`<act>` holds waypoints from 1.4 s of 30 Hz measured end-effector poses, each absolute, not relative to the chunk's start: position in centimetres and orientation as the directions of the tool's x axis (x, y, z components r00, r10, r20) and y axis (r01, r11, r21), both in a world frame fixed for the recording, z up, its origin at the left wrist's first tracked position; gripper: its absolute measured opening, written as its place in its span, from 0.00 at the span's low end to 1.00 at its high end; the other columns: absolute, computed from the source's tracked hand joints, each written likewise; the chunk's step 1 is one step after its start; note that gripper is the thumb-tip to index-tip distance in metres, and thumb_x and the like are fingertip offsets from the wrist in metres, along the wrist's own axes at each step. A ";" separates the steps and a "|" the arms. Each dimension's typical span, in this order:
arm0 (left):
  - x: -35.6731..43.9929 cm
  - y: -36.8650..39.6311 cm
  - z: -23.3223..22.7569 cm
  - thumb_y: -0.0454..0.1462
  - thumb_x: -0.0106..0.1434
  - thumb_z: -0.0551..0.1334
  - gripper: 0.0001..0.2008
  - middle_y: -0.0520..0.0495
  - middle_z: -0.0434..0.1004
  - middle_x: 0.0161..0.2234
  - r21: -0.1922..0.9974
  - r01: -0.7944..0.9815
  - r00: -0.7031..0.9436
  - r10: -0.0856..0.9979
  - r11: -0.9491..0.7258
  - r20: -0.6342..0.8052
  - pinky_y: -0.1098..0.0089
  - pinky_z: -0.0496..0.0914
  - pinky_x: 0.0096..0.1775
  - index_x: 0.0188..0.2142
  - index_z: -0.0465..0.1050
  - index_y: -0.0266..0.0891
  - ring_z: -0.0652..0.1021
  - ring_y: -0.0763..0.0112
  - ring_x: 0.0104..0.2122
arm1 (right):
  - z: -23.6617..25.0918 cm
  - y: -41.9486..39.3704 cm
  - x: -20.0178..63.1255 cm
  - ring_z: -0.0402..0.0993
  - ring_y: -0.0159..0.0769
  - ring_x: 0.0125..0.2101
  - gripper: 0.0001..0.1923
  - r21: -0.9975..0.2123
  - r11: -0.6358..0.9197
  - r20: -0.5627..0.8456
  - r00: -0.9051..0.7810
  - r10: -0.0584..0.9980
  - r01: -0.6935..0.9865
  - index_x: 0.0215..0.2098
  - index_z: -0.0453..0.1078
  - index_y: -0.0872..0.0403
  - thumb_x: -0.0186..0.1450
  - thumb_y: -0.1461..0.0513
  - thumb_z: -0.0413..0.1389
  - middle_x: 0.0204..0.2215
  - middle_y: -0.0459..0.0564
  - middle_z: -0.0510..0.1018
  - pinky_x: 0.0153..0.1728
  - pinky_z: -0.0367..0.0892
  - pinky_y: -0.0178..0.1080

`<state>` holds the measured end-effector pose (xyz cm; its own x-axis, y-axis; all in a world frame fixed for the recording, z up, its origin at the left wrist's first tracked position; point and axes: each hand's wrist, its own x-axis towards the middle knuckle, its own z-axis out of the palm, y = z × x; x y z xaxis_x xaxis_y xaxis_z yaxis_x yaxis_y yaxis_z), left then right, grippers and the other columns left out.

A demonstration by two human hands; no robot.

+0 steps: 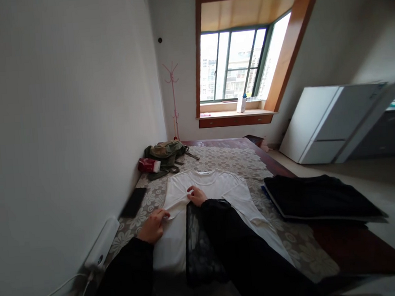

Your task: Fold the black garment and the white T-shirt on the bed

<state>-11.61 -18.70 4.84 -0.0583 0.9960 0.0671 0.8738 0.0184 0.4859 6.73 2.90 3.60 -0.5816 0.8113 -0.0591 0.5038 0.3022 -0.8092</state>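
A white T-shirt lies spread on the patterned tablecloth, its neckline toward the far end. My left hand pinches the cloth at the sleeve on the left side. Higher up, near the shoulder, the fingers of my right hand are closed on the fabric, and creases run between the two hands. A dark, glossy flat panel rests lengthwise on the middle of the shirt. My right forearm covers part of that panel and of the shirt.
A stack of dark folded clothes sits on the right. Along the left wall are a black flat object, a white power strip with cables, a red packet and a green backpack. The tablecloth covers the table.
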 end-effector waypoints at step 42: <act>-11.7 -19.9 4.2 0.39 0.68 0.54 0.11 0.44 0.82 0.40 0.504 0.863 -0.146 0.936 -0.038 0.320 0.61 0.72 0.49 0.39 0.74 0.42 0.81 0.60 0.43 | 2.8 2.1 6.9 0.72 0.31 0.29 0.08 -0.678 0.483 0.160 -0.530 0.833 0.554 0.37 0.76 0.51 0.62 0.65 0.56 0.23 0.42 0.76 0.33 0.62 0.31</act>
